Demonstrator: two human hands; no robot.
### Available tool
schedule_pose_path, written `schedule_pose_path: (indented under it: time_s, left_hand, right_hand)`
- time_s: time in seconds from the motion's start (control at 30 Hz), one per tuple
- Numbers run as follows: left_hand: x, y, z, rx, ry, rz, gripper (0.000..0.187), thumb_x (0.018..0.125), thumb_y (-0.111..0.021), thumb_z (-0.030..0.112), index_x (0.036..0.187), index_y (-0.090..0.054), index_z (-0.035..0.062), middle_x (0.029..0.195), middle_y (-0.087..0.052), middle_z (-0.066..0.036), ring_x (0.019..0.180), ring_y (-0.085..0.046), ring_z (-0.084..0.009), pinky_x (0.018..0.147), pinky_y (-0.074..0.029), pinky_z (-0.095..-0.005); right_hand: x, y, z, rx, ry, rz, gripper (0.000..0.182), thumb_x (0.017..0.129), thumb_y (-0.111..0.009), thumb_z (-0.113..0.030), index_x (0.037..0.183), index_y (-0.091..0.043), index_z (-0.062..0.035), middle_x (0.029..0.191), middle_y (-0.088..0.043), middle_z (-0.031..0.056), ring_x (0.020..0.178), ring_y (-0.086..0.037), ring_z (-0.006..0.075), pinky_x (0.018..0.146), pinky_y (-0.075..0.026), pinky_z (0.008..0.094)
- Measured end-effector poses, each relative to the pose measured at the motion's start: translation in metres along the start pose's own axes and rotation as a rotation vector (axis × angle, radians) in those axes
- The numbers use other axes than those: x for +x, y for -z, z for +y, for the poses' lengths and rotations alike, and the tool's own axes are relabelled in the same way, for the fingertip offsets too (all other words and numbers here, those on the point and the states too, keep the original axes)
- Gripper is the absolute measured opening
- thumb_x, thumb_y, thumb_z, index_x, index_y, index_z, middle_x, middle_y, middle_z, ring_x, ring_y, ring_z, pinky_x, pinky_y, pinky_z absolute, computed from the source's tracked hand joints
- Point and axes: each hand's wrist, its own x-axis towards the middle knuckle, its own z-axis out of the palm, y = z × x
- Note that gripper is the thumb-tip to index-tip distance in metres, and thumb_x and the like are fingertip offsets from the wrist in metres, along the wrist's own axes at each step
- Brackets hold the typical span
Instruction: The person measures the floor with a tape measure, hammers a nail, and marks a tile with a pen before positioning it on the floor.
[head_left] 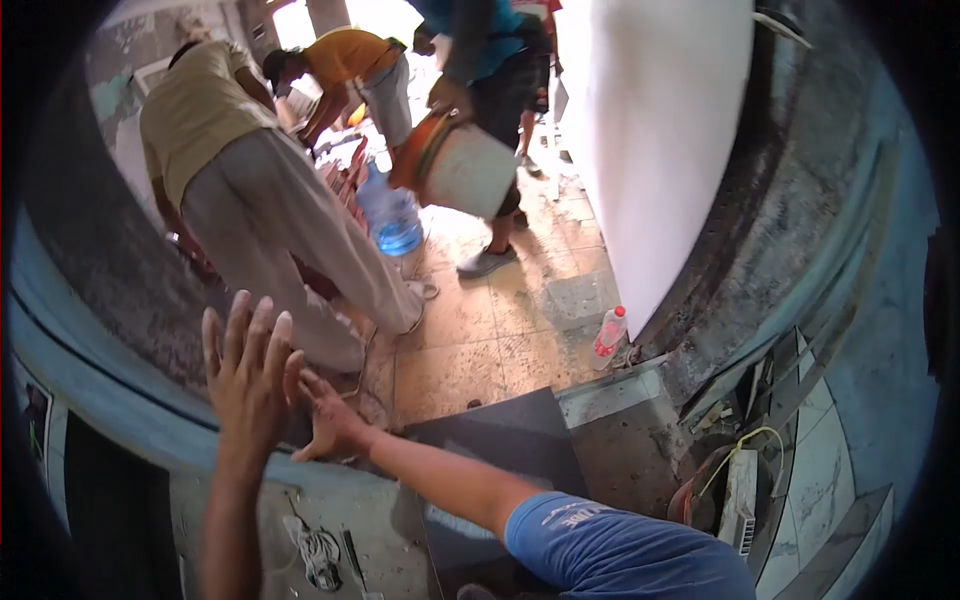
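My left hand [250,385] is raised at the left, its fingers stretched upward and nothing in it. My right hand [338,422], at the end of a blue-sleeved arm reaching across from the lower right, is close beside it with fingers apart, also holding nothing. Both overlap the top of the low light-blue wall edge [180,425] in this view. A dark flat panel [500,440] lies below my right forearm. Beneath my hands, a bundled white cord [318,555] rests on a grey surface.
Ahead, a person in light trousers [250,190] bends over, another in an orange top [350,60] stoops, and a third carries stacked buckets [465,170]. A blue water jug [390,215], a red-capped bottle [610,332] and a white panel [660,130] stand around the tiled floor.
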Motion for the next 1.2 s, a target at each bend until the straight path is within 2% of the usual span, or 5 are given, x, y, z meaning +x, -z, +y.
schedule_pose_path:
  time_s: [0.17,0.53,0.8,0.9,1.2]
  left_hand:
    - [0.042,-0.026,-0.054,0.465,-0.164,-0.837,0.051,0.072,-0.063,0.043,0.106,-0.061,0.0047,0.110,-0.057,-0.012,0.115,-0.046,-0.0276,0.110,-0.015,-0.0432]
    - [0.030,-0.039,-0.073,0.288,-0.311,-0.674,0.043,0.058,-0.071,0.038,0.082,-0.065,0.0029,0.089,-0.062,-0.014,0.094,-0.055,-0.0261,0.095,-0.035,-0.0409]
    - [0.021,0.020,-0.027,-0.064,-0.297,-0.486,0.035,0.067,-0.066,0.017,0.096,-0.054,0.0019,0.108,-0.053,-0.016,0.109,-0.046,-0.0340,0.104,-0.027,-0.0442]
    - [-0.042,0.052,-0.047,0.081,-0.342,-0.658,0.044,0.077,-0.060,0.014,0.119,-0.050,0.0044,0.131,-0.045,-0.015,0.127,-0.033,-0.0375,0.103,-0.029,-0.0492]
    - [-0.135,0.045,-0.060,-0.015,-0.286,-0.895,0.044,0.084,-0.057,0.010,0.126,-0.045,0.0038,0.133,-0.043,-0.014,0.129,-0.032,-0.0337,0.107,-0.026,-0.0481]
  right_hand:
    - [-0.001,0.024,-0.024,0.012,-0.116,-0.112,0.125,0.046,-0.083,-0.032,0.143,-0.007,-0.0129,0.140,-0.021,0.0219,0.129,-0.024,0.0396,0.106,-0.024,0.0435]
    - [-0.011,0.028,-0.018,0.013,-0.128,-0.109,0.122,0.047,-0.082,-0.032,0.143,-0.009,-0.0128,0.139,-0.026,0.0213,0.125,-0.032,0.0385,0.101,-0.032,0.0456]
    - [-0.003,0.023,-0.004,0.041,0.028,0.023,0.117,0.041,-0.083,-0.033,0.138,-0.022,-0.0095,0.133,-0.034,0.0221,0.116,-0.043,0.0371,0.095,-0.037,0.0463]
    - [-0.011,0.007,0.007,0.217,0.079,0.074,0.121,0.036,-0.085,-0.036,0.137,-0.025,-0.0083,0.133,-0.033,0.0238,0.119,-0.041,0.0367,0.096,-0.036,0.0466]
    - [-0.012,0.000,0.015,-0.070,-0.070,-0.019,0.128,0.039,-0.080,-0.060,0.143,-0.017,-0.0189,0.139,-0.025,0.0229,0.129,-0.026,0.0392,0.104,-0.022,0.0480]
